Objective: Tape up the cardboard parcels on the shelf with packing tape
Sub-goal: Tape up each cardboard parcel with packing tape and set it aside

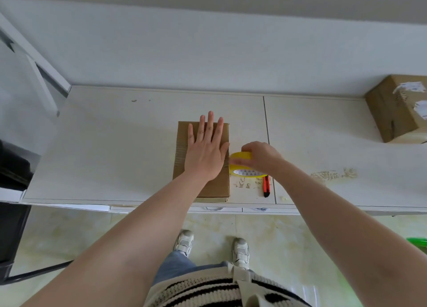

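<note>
A flat brown cardboard parcel [203,161] lay near the front edge of a white shelf [115,149], its long side running away from the person; the left hand [206,149] rested palm-down on top of it, fingers straight and spread, pressing the cardboard flat; just beside the parcel's right edge stood a yellow roll of packing tape [242,165], touching or nearly touching the cardboard, and the right hand [261,156] gripped the roll from above, fingers curled over its rim; an orange-and-black utility knife [266,186] lay on the shelf just right of the roll, pointing towards the front edge; patches of torn residue marked the surface around it and farther right; well apart, at the far right end, sat a larger brown box [397,108] bearing scraps of white label; below the shelf, white trainers [184,242] stood on a pale tiled floor [288,237].
</note>
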A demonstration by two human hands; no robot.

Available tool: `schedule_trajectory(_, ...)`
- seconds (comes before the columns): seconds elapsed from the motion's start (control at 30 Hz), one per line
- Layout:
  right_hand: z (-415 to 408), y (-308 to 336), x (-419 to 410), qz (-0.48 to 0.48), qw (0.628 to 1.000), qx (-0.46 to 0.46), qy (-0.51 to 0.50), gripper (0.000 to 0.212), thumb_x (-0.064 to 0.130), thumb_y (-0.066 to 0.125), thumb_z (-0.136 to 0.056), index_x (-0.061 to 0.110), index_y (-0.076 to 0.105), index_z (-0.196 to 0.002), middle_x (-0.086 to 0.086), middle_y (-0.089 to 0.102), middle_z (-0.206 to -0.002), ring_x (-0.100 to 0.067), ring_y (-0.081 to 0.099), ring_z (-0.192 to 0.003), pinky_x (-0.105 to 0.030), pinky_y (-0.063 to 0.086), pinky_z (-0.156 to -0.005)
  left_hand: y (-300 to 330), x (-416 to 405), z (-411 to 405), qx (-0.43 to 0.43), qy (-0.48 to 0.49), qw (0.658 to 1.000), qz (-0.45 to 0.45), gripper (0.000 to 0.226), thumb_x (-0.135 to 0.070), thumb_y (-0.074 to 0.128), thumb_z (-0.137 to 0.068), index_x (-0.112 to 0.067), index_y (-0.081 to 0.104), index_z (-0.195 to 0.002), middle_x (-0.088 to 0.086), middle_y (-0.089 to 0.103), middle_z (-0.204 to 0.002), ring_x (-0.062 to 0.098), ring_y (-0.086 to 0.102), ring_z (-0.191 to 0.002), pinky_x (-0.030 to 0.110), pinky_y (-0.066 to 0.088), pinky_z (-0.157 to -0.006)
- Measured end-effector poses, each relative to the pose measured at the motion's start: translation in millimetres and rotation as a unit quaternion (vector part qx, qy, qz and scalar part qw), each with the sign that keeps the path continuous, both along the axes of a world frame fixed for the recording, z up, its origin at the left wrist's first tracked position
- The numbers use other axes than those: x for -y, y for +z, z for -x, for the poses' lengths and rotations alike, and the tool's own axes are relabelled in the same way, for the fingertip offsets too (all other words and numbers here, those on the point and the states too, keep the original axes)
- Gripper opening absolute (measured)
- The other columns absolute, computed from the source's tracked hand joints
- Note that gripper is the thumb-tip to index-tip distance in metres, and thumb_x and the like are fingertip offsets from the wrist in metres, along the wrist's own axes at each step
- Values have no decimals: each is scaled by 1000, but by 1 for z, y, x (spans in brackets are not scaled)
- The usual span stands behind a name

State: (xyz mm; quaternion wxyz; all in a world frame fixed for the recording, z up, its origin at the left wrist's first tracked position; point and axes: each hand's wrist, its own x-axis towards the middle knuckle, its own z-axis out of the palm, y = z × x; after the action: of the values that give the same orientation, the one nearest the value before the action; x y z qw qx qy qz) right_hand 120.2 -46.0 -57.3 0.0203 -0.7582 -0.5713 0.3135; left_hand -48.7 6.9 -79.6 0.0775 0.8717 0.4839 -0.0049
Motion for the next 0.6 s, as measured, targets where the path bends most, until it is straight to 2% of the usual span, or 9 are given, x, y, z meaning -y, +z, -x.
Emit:
schedule_trajectory(0.07, -6, -6, 11, -23, 995, -91, -23, 43, 55, 63, -87, 13, 61, -79, 1, 52, -69, -18, 51, -68, -30, 39, -60, 1, -3, 4, -2, -7, 1000, 11, 74, -63, 2, -96, -23, -17, -156, 7, -27, -161, 27, -22, -149, 51, -9, -122)
schedule_trajectory(0.17, -9, -5, 17, -38, 989, -140, -29, 33, 48, 60, -92, 20, 58, -74, 1, 53, -69, -17, 52, -66, -31, 42, -63, 2, -4, 7, -11, -4, 1000, 11, 85, -74, 6, -91, -24, -20, -155, 7, -28, -161, 26, -24, -149, 51, -10, -121)
schedule_trajectory(0.27, -11, -2, 10, -46, 992, -115, -10, 39, 52, 59, -91, 17, 58, -74, 1, 52, -67, -18, 52, -66, -33, 42, -63, 2, -4, 13, -15, 13, 1000, 9, 88, -76, 10, -90, -24, -18, -155, 8, -26, -162, 27, -21, -150, 51, -7, -122)
schedule_trajectory(0.4, -8, -3, 4, -29, 999, 35, 13, 48, 69, 54, -85, 23, 57, -75, 3, 55, -69, -15, 53, -68, -31, 43, -62, 0, -6, 17, -7, 32, 999, 14, 88, -76, 11, -90, -24, -17, -156, 9, -25, -162, 28, -19, -150, 52, -6, -122)
schedule_trajectory(0.43, -7, -3, 3, -27, 998, 48, 15, 50, 72, 53, -84, 22, 57, -75, 3, 56, -69, -15, 53, -68, -31, 45, -63, 0, -6, 18, -8, 33, 999, 14, 88, -76, 11, -90, -25, -17, -156, 9, -25, -162, 28, -19, -150, 52, -5, -122)
schedule_trajectory(0.6, -10, -10, 5, -23, 999, -26, -3, 51, 67, 55, -86, 16, 60, -80, 0, 56, -72, -18, 53, -69, -31, 40, -60, 3, -9, 24, -24, 24, 999, 24, 101, -86, 7, -79, -23, -18, -155, 10, -27, -161, 29, -21, -149, 52, -9, -121)
